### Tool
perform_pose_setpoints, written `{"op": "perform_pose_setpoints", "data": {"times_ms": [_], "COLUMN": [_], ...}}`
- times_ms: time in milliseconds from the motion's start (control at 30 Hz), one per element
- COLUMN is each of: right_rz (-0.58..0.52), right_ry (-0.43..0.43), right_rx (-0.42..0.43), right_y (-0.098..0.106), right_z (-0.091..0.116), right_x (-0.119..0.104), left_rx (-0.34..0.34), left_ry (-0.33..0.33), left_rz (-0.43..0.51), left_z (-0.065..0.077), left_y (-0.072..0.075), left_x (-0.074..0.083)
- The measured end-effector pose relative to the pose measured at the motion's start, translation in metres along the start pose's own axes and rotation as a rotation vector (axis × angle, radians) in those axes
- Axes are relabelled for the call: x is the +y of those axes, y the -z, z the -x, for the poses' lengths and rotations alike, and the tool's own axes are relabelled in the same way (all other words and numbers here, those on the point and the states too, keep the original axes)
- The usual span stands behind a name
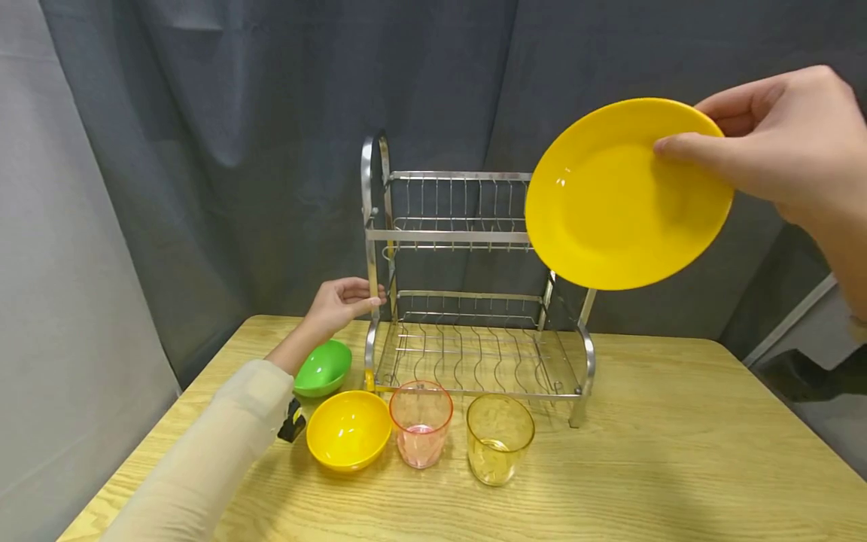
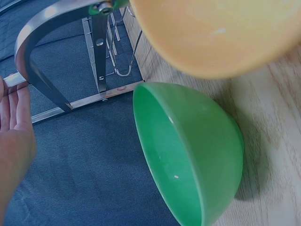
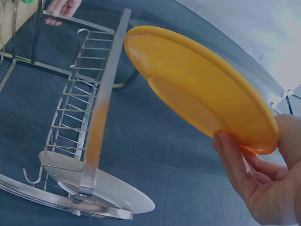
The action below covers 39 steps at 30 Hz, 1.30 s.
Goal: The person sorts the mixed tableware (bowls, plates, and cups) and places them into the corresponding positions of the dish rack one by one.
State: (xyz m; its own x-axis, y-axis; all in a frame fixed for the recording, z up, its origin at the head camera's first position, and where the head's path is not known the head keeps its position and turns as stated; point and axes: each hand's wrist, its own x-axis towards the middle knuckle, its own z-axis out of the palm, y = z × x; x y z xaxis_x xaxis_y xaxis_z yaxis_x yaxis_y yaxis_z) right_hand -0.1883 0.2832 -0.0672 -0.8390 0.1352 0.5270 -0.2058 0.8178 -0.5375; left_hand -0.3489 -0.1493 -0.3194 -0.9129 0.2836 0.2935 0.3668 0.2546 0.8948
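Note:
A yellow plate (image 1: 623,196) is tilted up in the air at the right, its upper side facing the head camera. My right hand (image 1: 786,143) pinches its edge, thumb on the upper face and fingers (image 3: 230,160) on the underside. The plate overlaps the right end of a two-tier metal dish rack (image 1: 447,236) in the head view. At the rack's left side, my left hand (image 1: 342,305) grips the upright post between thumb and fingers. In the right wrist view, a white plate (image 3: 113,188) stands in the upper tier, hidden from the head camera.
A green bowl (image 1: 323,369) and a yellow bowl (image 1: 348,430) sit near the left forearm. Right of them, before the rack, stand a clear pink cup (image 1: 421,425) and a clear yellow cup (image 1: 500,440). Behind the wooden table (image 1: 677,436) hangs a dark curtain (image 1: 271,150).

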Motion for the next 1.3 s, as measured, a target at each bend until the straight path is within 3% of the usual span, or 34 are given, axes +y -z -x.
{"op": "perform_pose_setpoints", "data": {"times_ms": [33, 67, 333, 767, 933, 967, 1067, 1300], "right_rz": [-0.011, -0.012, -0.04, 0.2, 0.236, 0.236, 0.246, 0.281], "right_ry": [-0.007, -0.012, -0.048, -0.023, -0.021, -0.024, -0.028, 0.003], "right_rx": [-0.002, -0.006, -0.038, -0.052, -0.072, -0.076, -0.09, -0.126], "right_y": [0.001, 0.001, 0.004, -0.01, -0.018, -0.021, -0.028, -0.046], "right_z": [-0.003, -0.005, -0.024, -0.05, -0.057, -0.059, -0.065, -0.083], "right_x": [-0.001, -0.002, -0.019, -0.052, -0.066, -0.068, -0.072, -0.079], "left_rx": [-0.003, 0.005, 0.008, 0.014, 0.018, 0.003, 0.009, 0.034], "left_ry": [0.003, 0.026, 0.047, 0.046, 0.013, -0.026, -0.047, 0.042], "left_rz": [0.003, -0.015, -0.027, -0.019, -0.006, 0.022, 0.013, -0.028], "left_z": [0.0, 0.008, 0.009, 0.008, 0.01, 0.005, 0.006, 0.01], "left_y": [0.0, -0.002, -0.002, -0.001, 0.0, 0.003, 0.003, 0.0], "left_x": [0.001, 0.016, 0.018, 0.013, 0.012, 0.002, 0.002, 0.011]}}
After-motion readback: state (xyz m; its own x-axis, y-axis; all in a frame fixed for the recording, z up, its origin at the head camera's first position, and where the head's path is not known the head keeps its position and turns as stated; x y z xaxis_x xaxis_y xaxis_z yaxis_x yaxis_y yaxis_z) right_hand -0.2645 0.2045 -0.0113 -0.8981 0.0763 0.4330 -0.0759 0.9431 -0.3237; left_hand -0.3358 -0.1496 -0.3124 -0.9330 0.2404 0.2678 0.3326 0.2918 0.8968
